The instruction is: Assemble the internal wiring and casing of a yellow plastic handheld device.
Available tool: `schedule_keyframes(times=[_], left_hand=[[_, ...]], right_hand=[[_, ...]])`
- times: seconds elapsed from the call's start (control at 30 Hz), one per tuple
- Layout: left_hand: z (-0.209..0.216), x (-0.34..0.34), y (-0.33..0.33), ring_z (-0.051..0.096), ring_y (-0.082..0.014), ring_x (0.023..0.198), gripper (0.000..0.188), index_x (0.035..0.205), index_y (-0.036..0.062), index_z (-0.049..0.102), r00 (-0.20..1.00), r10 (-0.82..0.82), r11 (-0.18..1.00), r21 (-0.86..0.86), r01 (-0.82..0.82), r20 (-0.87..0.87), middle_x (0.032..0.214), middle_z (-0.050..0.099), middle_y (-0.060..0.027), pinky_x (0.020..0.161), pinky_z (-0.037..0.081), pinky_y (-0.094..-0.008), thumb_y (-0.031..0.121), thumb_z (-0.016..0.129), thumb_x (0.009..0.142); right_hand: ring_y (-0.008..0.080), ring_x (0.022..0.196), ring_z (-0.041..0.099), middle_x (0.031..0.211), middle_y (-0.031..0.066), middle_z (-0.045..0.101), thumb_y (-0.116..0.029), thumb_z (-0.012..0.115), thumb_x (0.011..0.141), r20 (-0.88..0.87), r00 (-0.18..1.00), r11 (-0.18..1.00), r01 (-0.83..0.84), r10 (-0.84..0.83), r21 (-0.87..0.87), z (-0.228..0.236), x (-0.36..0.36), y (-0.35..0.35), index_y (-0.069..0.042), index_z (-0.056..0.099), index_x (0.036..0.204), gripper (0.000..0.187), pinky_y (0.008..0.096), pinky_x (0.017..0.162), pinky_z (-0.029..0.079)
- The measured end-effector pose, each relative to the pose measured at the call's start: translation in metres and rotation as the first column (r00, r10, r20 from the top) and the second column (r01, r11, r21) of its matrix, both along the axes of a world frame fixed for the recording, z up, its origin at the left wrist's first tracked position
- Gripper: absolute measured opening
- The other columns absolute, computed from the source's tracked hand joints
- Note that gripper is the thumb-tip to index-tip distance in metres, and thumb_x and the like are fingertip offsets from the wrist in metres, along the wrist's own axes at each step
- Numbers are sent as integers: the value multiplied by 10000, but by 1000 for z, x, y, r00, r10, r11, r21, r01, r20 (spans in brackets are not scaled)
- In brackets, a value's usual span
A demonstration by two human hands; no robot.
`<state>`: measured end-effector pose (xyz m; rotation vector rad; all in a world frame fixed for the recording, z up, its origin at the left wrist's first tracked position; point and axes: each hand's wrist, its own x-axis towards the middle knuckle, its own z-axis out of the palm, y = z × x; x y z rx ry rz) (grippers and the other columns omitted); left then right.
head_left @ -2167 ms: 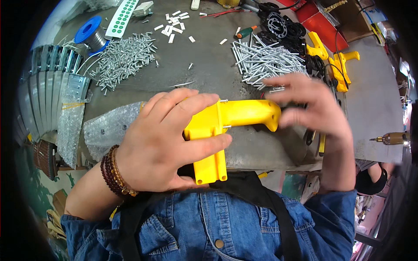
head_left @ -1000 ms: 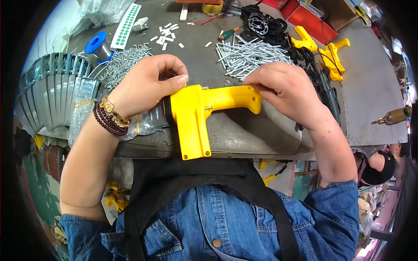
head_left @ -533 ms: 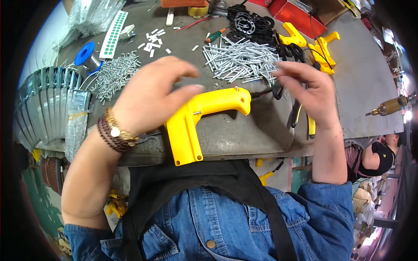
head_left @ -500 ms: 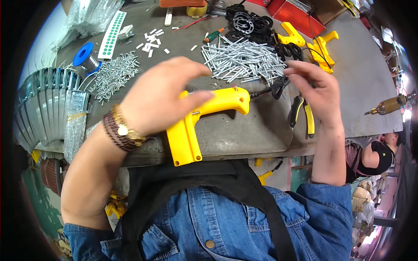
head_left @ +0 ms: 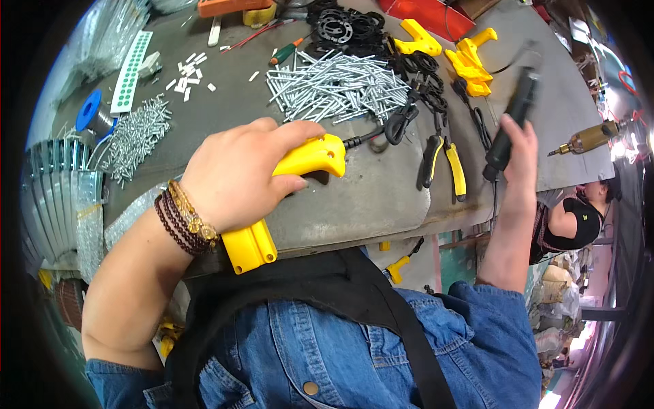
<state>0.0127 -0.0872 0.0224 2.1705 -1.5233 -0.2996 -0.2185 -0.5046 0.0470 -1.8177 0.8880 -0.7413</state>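
Over at the bench, the left hand (head_left: 238,174) arches across the yellow casing (head_left: 317,158), thumb and forefinger clasping its handle from either side, I'd say to keep it from shifting on the table (head_left: 381,211). It lies at the near edge, handle toward two o'clock and block toward seven, probably so it stays close to the body. Well off between two and three o'clock, the right hand (head_left: 521,153) has its fingers wrapped round a black tool (head_left: 511,123), gripped about its barrel; motion blurs its far end. Pliers (head_left: 443,167) sit short of that, and long screws (head_left: 334,85) are heaped at one o'clock, with short screws (head_left: 136,140) at ten, seemingly kept within easy reach. The casing itself is bright, smooth and plastic-looking, with a hole near the handle's tip, where a black cord (head_left: 361,140) comes out, and two at the block's lower end; the hand hides its middle.
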Motion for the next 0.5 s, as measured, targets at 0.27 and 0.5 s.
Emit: schedule_keyframes(times=[0.27, 0.5], left_hand=[[-3, 3, -5, 636, -341, 933, 605, 1387, 220, 542, 998, 4, 997, 78, -8, 60, 957, 615, -118, 811, 513, -432, 227, 740, 816], [0, -1, -5, 642, -338, 918, 591, 1382, 230, 552, 997, 46, 990, 130, -54, 63, 939, 616, -124, 802, 511, -429, 247, 739, 822]], right_hand=[[233, 921, 633, 1061, 104, 597, -110, 713, 804, 671, 403, 526, -850, 623, 24, 6, 84, 163, -46, 509, 1303, 543, 417, 824, 547], [186, 731, 579, 934, 106, 616, -376, 630, 880, 549, 238, 445, -850, 802, -282, 19, 118, 201, -65, 487, 1274, 522, 391, 726, 463]])
